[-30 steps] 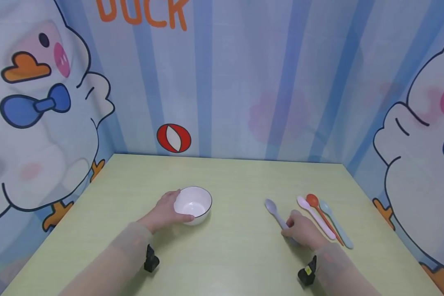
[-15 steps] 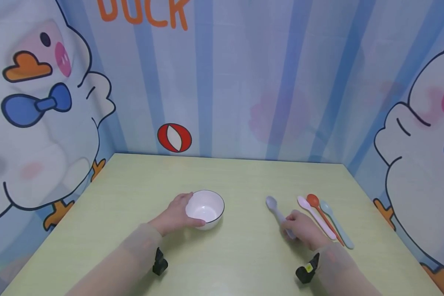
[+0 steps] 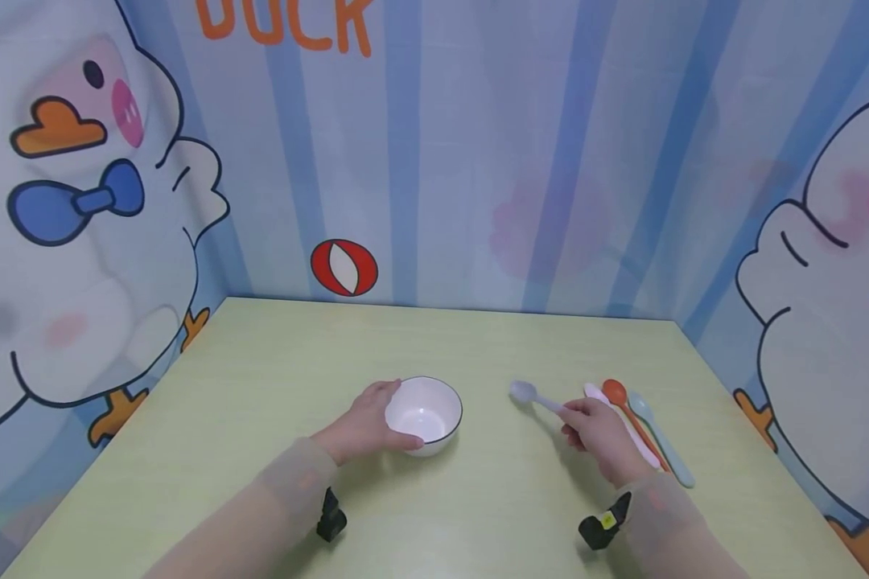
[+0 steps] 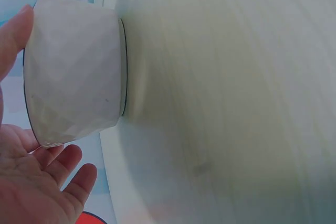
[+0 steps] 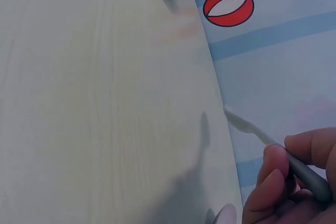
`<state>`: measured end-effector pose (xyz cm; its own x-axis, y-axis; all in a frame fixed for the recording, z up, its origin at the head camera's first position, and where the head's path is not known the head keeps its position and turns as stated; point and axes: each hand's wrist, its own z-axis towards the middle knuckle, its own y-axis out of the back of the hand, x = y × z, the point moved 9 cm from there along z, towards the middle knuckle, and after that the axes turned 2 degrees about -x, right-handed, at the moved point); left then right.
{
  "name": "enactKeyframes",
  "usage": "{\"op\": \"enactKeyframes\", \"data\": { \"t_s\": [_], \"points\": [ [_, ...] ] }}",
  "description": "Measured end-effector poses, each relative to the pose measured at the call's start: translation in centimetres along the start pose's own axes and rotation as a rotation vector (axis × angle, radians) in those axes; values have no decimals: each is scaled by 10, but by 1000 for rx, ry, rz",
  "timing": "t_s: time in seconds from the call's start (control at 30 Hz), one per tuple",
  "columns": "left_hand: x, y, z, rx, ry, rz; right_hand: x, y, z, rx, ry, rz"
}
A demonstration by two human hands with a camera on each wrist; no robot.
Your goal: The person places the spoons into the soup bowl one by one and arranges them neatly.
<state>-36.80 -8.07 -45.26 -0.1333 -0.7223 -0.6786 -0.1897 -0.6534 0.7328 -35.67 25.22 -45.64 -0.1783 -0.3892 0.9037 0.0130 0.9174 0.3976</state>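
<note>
- The left hand [image 3: 365,422] cups the near-left side of the white bowl [image 3: 425,414], thumb on one side of the wall and fingers spread along the other; the bowl stands upright on the surface [image 3: 275,370], about mid-width.
- The right hand [image 3: 603,434] pinches the handle of the lilac spoon [image 3: 532,395] between thumb and curled fingers; the spoon's head points toward the bowl and is lifted clear of the surface, casting a shadow below it in the right wrist view.
- Bowl and spoon head are near each other, with a bare strip of surface between them.
- Just right of the right hand lie a pink spoon [image 3: 592,392], an orange spoon [image 3: 614,392] and a pale blue spoon [image 3: 659,438], side by side.
- Open surface stretches beyond the bowl to the back wall [image 3: 478,161] and leftward to the left wall.
</note>
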Motion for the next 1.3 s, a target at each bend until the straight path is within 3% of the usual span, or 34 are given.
{"op": "enactKeyframes", "data": {
  "t_s": [0.43, 0.67, 0.9, 1.3],
  "points": [
    [-19, -12, 2, 9, -64, 5, 15, 11, 1, -83, 23, 139],
    [-25, -19, 3, 17, -78, 12, 14, 12, 0, -103, -40, 332],
    [-30, -24, 3, 25, -97, 11, 14, 13, 0, -117, -40, 502],
    [-37, -35, 5, 55, -104, -1, 25, 17, -1, -132, 12, 483]
  ]
}}
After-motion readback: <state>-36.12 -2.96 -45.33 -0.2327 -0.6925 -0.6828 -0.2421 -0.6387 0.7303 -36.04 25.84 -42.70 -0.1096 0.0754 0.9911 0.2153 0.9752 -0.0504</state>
